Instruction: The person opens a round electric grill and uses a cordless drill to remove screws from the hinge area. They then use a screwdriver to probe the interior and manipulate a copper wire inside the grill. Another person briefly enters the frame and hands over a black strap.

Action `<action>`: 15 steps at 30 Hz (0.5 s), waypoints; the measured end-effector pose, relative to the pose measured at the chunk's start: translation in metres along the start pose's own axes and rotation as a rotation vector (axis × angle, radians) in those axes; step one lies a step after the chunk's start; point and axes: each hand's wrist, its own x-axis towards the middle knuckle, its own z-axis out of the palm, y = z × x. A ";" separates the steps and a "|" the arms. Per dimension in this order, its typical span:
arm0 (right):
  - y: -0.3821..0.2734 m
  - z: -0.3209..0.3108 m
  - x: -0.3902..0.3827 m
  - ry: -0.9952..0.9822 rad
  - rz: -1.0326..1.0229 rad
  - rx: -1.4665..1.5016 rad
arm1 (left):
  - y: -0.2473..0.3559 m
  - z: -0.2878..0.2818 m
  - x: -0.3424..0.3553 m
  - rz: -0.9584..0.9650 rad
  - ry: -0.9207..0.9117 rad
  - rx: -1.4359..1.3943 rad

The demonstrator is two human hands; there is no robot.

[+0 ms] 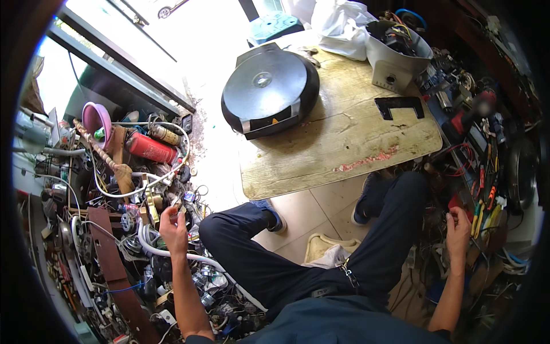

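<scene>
Off the table's [286,175] near corners, left hand [174,229] and right hand [458,228] curl loosely, fingers parted, seemingly empty; on it, the black cooker [263,86] lies roughly front-to-back, handle [276,124] nearward.

Heaped parts [207,282], a worn table [344,135] and, apparently, hand tools [491,198] mark a repair workshop.

We've got the round appliance [263,83] on the left of the table [298,166], bracket [398,102] to its right, bag [342,28] and bin [389,67] (components [401,40] inside) behind that. Our left hand [174,226] is by the scrap pile [212,281], right hand [457,226] by the tools [481,198].
</scene>
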 end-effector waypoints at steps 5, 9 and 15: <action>-0.076 0.002 0.030 0.030 -0.165 0.007 | 0.075 0.061 0.026 0.069 -0.021 -0.378; -0.151 0.024 0.074 0.021 -0.373 0.160 | 0.128 0.102 0.038 0.312 0.054 -0.348; -0.242 0.107 0.187 -0.142 -0.533 0.321 | 0.158 0.147 0.073 0.586 0.059 -0.255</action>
